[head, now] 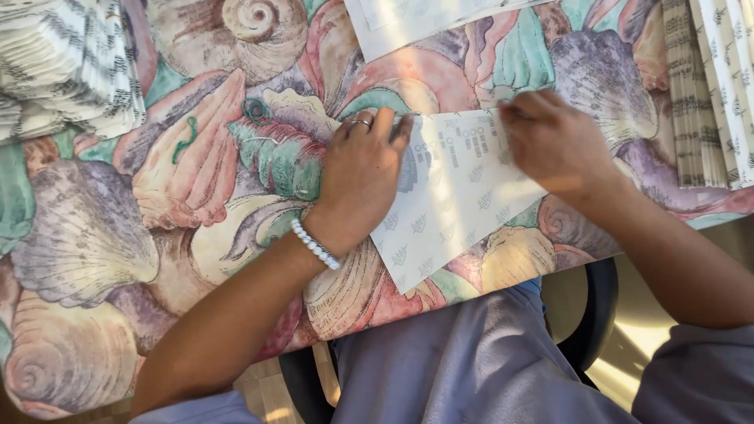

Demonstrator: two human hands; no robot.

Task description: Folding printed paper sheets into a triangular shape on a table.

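Observation:
A white printed paper sheet [455, 196] lies tilted on a table covered with a seashell-patterned cloth [157, 196]. My left hand [361, 177], with a ring and a white bead bracelet, presses flat on the sheet's left edge. My right hand [554, 141] pinches the sheet's upper right corner with curled fingers. The paper carries small dark marks and a faint repeated leaf-like pattern.
A stack of folded printed papers [63, 63] sits at the back left. More folded printed sheets [711, 86] stand at the right. A larger white sheet [416, 20] lies at the back. The table edge runs near my lap, above a dark chair [593, 314].

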